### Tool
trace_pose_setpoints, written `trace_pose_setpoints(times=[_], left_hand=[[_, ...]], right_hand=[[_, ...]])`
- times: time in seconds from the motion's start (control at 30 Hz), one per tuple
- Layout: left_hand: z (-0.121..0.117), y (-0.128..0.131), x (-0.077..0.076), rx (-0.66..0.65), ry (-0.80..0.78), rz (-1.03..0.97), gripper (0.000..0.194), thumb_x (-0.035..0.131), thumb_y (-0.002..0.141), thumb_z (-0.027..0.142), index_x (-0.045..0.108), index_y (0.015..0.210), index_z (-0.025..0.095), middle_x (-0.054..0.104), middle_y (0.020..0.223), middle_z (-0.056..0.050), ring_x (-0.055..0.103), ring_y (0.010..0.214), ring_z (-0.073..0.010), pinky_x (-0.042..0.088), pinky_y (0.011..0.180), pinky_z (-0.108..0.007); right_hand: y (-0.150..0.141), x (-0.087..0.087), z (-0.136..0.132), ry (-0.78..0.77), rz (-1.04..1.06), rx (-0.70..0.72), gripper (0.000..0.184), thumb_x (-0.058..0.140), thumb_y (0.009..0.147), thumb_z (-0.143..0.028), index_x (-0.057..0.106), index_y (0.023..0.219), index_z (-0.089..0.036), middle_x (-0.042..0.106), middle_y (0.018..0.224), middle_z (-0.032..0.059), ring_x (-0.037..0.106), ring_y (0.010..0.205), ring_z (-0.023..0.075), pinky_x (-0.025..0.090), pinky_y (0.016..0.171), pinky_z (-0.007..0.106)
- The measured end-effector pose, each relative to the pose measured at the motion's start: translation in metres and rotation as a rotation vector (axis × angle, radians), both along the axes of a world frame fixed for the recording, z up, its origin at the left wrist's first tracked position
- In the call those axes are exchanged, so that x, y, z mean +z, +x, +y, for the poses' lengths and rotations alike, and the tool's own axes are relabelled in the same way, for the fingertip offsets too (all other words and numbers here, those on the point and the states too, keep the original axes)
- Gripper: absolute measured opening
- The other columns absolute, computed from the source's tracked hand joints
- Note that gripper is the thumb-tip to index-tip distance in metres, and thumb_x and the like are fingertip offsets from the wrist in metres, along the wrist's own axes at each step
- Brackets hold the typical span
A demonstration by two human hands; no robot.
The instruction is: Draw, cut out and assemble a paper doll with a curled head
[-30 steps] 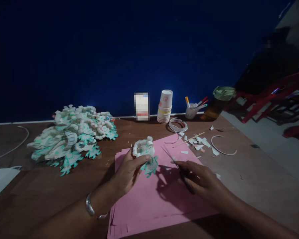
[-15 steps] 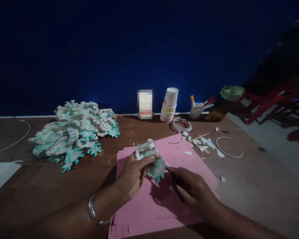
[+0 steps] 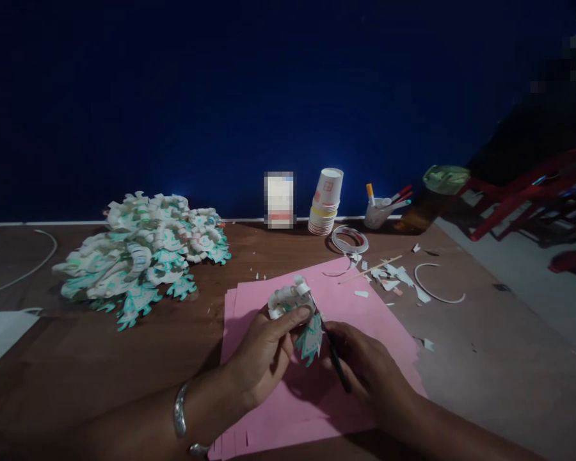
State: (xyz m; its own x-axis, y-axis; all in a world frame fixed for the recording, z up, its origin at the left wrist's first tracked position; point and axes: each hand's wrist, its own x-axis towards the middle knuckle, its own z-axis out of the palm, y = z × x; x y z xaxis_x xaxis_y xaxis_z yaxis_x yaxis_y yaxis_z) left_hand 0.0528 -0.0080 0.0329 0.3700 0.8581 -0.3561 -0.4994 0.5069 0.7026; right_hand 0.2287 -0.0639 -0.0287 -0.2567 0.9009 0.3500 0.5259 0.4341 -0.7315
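Note:
Over the pink paper, my left hand [image 3: 269, 355] pinches a paper cutout doll [image 3: 311, 336] between thumb and fingers. The doll has a white body, green-drawn dress lines and rolled white paper curls [image 3: 284, 299] along its top. My right hand [image 3: 365, 368] is closed around dark-handled scissors [image 3: 336, 363], seen edge-on. Their thin blade end reaches up along the doll's right edge, by a curl; whether the blades are apart cannot be made out. Under both hands lies a stack of pink paper sheets [image 3: 264, 429].
A pile of similar curled cutouts [image 3: 144, 250] lies left. Behind stand stacked paper cups [image 3: 327, 198], a pen cup [image 3: 377, 214] and a green-lidded jar [image 3: 432, 192]. A tape roll [image 3: 349, 240], thin stick [image 3: 372, 269], paper scraps [image 3: 393, 278] and a white curved strip [image 3: 436, 298] lie right.
Both hands have shifted slightly; the left hand has moved right and turned the doll, so its dress is seen narrower. The scissors' tip stays against its upper right side.

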Motion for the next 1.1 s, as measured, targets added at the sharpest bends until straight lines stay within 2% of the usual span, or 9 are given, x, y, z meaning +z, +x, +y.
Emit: trace_pose_setpoints(times=[0.23, 0.33, 0.43, 0.77, 0.97, 1.1], left_hand=[[0.006, -0.004, -0.011, 0.069, -0.035, 0.022, 0.021, 0.089, 0.059, 0.018, 0.069, 0.066, 0.014, 0.065, 0.065, 0.001, 0.058, 0.059, -0.0068, 0.046, 0.053, -0.013], [0.007, -0.005, -0.014, 0.068, -0.048, 0.064, 0.021, 0.088, 0.062, 0.021, 0.069, 0.066, 0.013, 0.063, 0.063, 0.001, 0.055, 0.055, -0.0060, 0.041, 0.047, -0.013], [0.007, -0.004, -0.013, 0.060, -0.046, 0.061, 0.020, 0.087, 0.064, 0.022, 0.070, 0.071, 0.013, 0.067, 0.069, -0.001, 0.058, 0.057, -0.0068, 0.043, 0.049, -0.014], [0.002, 0.001, -0.008, 0.081, -0.081, 0.000, 0.021, 0.089, 0.058, 0.016, 0.071, 0.068, 0.015, 0.068, 0.066, 0.000, 0.061, 0.061, -0.0090, 0.047, 0.052, -0.015], [0.003, 0.001, -0.011, 0.038, -0.036, 0.029, 0.019, 0.088, 0.063, 0.020, 0.072, 0.070, 0.014, 0.065, 0.062, 0.000, 0.055, 0.054, -0.0075, 0.044, 0.048, -0.016], [0.003, 0.000, -0.010, 0.017, -0.002, 0.028, 0.018, 0.087, 0.065, 0.021, 0.073, 0.075, 0.014, 0.065, 0.065, 0.000, 0.055, 0.055, -0.0076, 0.043, 0.047, -0.015]], right_hand=[[0.000, 0.005, -0.001, -0.103, 0.029, 0.018, 0.030, 0.050, 0.094, -0.018, 0.051, 0.123, -0.022, 0.068, 0.093, 0.0041, 0.063, 0.074, 0.0159, 0.052, 0.068, 0.026], [-0.001, 0.006, -0.003, -0.180, 0.085, 0.026, 0.029, 0.049, 0.095, -0.020, 0.051, 0.125, -0.021, 0.069, 0.097, 0.0058, 0.066, 0.081, 0.0173, 0.054, 0.073, 0.027], [-0.004, 0.008, -0.004, -0.221, 0.124, 0.011, 0.029, 0.050, 0.095, -0.022, 0.052, 0.125, -0.019, 0.069, 0.099, 0.0068, 0.066, 0.085, 0.0179, 0.055, 0.078, 0.029], [-0.007, 0.004, -0.003, -0.159, 0.097, 0.013, 0.022, 0.047, 0.097, -0.021, 0.053, 0.118, -0.021, 0.066, 0.096, 0.0053, 0.064, 0.082, 0.0169, 0.053, 0.078, 0.028], [-0.008, 0.004, -0.003, -0.149, 0.050, -0.015, 0.019, 0.045, 0.098, -0.021, 0.053, 0.114, -0.022, 0.066, 0.092, 0.0045, 0.063, 0.077, 0.0159, 0.052, 0.071, 0.026], [-0.007, 0.002, -0.003, -0.071, 0.019, -0.006, 0.021, 0.043, 0.098, -0.018, 0.052, 0.116, -0.022, 0.068, 0.092, 0.0053, 0.064, 0.077, 0.0169, 0.052, 0.070, 0.027]])
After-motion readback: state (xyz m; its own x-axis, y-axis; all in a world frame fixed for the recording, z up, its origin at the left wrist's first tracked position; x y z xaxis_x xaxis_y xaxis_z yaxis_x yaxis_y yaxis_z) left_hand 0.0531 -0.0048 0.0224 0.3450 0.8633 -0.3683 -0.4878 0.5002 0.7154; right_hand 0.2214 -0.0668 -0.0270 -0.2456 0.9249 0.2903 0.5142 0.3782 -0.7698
